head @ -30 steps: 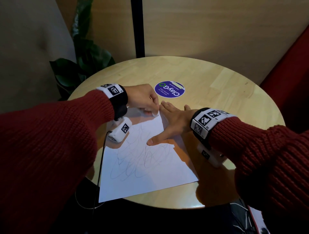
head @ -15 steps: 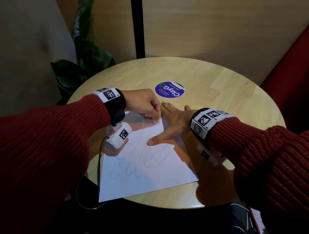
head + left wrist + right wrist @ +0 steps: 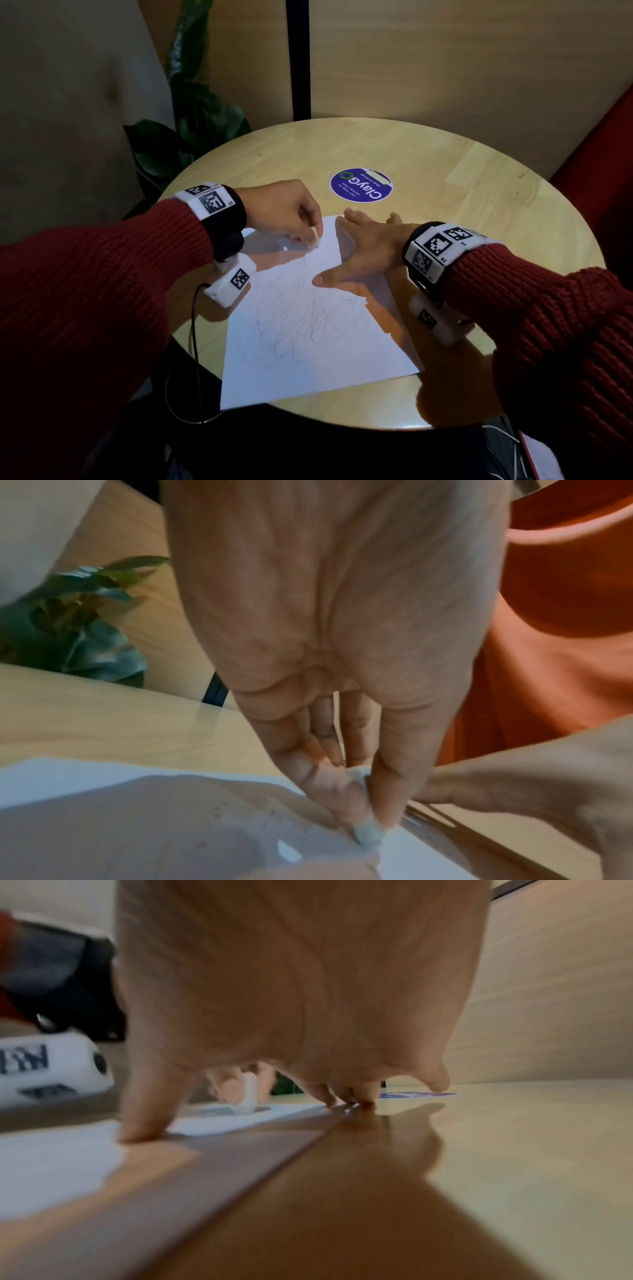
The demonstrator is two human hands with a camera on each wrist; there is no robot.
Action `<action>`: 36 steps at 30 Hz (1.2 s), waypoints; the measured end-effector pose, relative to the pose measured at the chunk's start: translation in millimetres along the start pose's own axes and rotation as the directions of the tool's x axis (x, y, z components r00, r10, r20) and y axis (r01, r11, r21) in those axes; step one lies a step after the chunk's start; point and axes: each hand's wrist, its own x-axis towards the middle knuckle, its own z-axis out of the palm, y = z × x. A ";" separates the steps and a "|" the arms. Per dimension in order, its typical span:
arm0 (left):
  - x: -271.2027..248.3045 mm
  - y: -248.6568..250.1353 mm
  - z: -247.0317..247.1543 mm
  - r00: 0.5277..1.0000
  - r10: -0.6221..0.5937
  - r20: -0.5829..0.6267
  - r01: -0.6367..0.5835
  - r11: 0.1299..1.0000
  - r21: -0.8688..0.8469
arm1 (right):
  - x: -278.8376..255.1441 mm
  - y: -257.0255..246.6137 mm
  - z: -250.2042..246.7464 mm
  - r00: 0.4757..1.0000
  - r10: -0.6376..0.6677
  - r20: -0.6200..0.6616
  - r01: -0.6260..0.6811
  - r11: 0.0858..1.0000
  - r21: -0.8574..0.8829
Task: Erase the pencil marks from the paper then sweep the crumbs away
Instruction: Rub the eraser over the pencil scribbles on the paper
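Note:
A white sheet of paper (image 3: pixel 308 342) with looping pencil scribbles (image 3: pixel 308 329) lies on the round wooden table (image 3: pixel 445 192). My left hand (image 3: pixel 287 216) pinches a small white eraser (image 3: pixel 314 242) and presses its tip onto the sheet's far part. In the left wrist view the eraser (image 3: pixel 368 831) shows between thumb and fingers, with dark crumbs (image 3: pixel 240 813) scattered on the paper (image 3: pixel 85 791) beside it. My right hand (image 3: pixel 366 250) lies flat with spread fingers on the sheet's right edge, thumb (image 3: pixel 143 1118) pressing the paper (image 3: pixel 51 1164). The eraser (image 3: pixel 250 1093) shows beyond that thumb.
A round purple sticker (image 3: pixel 361 185) is stuck on the table beyond the hands. A leafy plant (image 3: pixel 191 137) stands off the table's far left edge. A black post (image 3: pixel 298 58) rises behind, and a red seat (image 3: pixel 603 144) is at the right.
My left hand with the eraser has slid a little nearer and to the right across the top of the paper. The right hand has stayed flat in place.

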 end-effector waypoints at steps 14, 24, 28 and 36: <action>-13.2 -1.9 1.6 0.986 -0.007 0.167 0.021 0.997 -0.078 | 7.0 -12.6 1.8 0.983 -0.178 0.055 0.173 0.981 0.084; -13.2 -5.6 -2.7 0.992 -0.006 0.129 0.010 0.999 -0.033 | 4.5 -16.8 0.0 0.983 -0.168 0.072 0.162 0.984 0.077; -12.0 -7.3 -1.9 0.999 -0.006 0.051 0.006 1.000 -0.004 | 1.1 -17.5 -0.9 0.985 -0.160 0.068 0.155 0.985 0.077; -14.7 -5.6 -4.6 0.995 -0.012 0.095 0.012 1.000 0.000 | 8.0 -15.9 2.1 0.984 -0.167 0.059 0.163 0.984 0.068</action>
